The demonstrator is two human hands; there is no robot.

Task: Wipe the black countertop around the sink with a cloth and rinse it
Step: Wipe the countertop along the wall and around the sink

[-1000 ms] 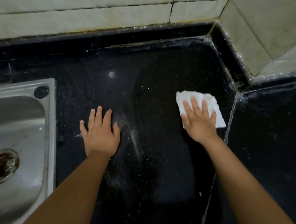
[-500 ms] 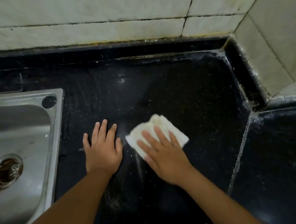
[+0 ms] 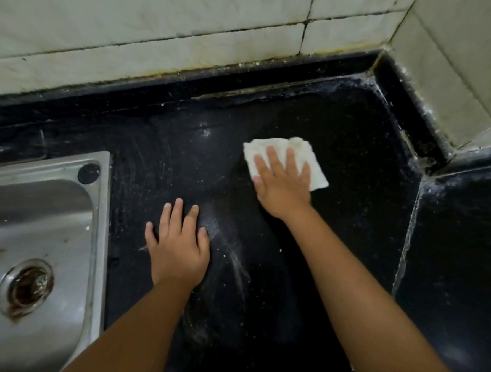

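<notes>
Black countertop [image 3: 340, 168], right hand [image 3: 283, 188] pressing cloth [image 3: 315, 173]

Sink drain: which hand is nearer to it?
Left. The left hand lies flat on the countertop just right of the sink; the right hand presses the cloth farther away.

head view | looks steeply down, close | countertop [image 3: 337, 220], sink [image 3: 97, 234] at left

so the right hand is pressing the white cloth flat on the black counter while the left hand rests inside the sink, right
Not quite. The head view shows the left hand flat on the black counter, just to the right of the sink, not inside it. The rest holds: the right hand is pressing the white cloth flat on the counter.
</notes>
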